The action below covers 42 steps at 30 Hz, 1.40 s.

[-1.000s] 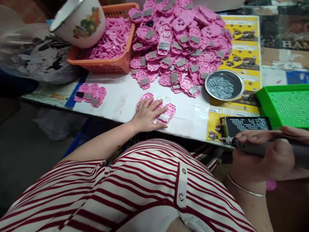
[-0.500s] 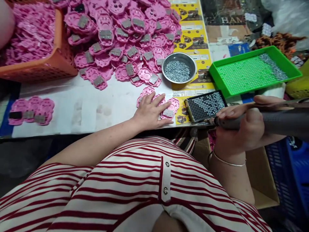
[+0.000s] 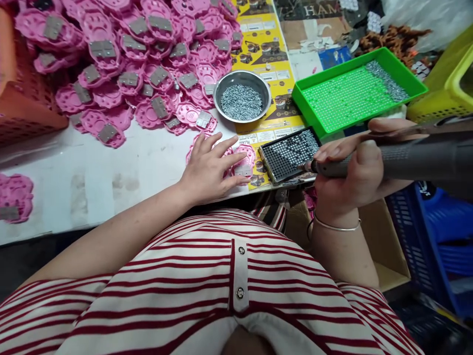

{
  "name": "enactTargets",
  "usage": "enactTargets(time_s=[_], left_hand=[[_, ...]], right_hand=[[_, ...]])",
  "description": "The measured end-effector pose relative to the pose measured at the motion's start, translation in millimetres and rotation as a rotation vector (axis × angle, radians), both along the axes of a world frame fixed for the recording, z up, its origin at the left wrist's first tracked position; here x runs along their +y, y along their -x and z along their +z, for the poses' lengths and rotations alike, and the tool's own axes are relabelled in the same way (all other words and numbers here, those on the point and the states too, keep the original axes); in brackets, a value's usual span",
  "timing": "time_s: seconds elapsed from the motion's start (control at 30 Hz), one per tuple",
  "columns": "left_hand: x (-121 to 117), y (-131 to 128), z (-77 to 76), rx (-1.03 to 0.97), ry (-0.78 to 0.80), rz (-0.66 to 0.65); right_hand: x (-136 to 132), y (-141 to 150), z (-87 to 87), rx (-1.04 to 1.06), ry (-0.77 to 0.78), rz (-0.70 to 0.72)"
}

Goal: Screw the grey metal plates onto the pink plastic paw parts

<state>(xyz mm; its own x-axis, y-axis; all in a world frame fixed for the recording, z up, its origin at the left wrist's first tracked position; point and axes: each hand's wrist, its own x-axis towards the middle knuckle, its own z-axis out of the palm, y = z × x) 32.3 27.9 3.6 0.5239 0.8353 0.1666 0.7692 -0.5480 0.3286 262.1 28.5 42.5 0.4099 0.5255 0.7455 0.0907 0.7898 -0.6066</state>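
My left hand (image 3: 210, 170) lies flat with fingers spread on a few pink plastic parts (image 3: 244, 162) at the table's near edge. Each part carries a small grey metal plate. My right hand (image 3: 356, 172) is wrapped round a grey electric screwdriver (image 3: 406, 160), its tip pointing left at a small black screw tray (image 3: 290, 153) dotted with screws. A steel bowl of screws (image 3: 242, 96) stands just beyond my left hand.
A big heap of pink parts (image 3: 129, 64) with metal plates covers the far left. An orange basket (image 3: 22, 108) sits at the left edge. A green screw tray (image 3: 354, 91) and a yellow basket (image 3: 447, 84) stand at the right. Blue crates (image 3: 436, 231) are below.
The view has swung to the right, so the table's things sit further left in frame. My left hand stays pressed on the pink parts. The screwdriver tip has come nearer the black tray.
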Motion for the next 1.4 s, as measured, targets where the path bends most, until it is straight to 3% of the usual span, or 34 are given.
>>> enactTargets(time_s=[0.33,0.57,0.77,0.9,1.2,1.3,1.4], left_hand=[[2,-4,-3.3,-0.023,0.001,-0.052],[3,-3,-1.4,0.012,-0.004,-0.072],[2,-5,-2.1,-0.019,-0.005,-0.093],[1,-6,-2.4,-0.020,-0.013,-0.089],[3,-2,3.9,-0.027,0.031,-0.068],[5,-1,3.5,-0.015,0.034,-0.088],[8,1,2.6,-0.012,0.018,-0.107]], right_hand=[[2,0,-8.0,-0.024,0.116,-0.077],[1,1,-8.0,-0.001,0.148,-0.026],[8,-4,-21.4,-0.025,0.153,-0.112],[9,-6,-26.6,-0.050,0.167,-0.090],[1,8,4.5,0.045,0.042,-0.017],[-1,10,7.6,0.028,0.069,-0.042],[-5,11,6.1,0.009,0.041,0.046]])
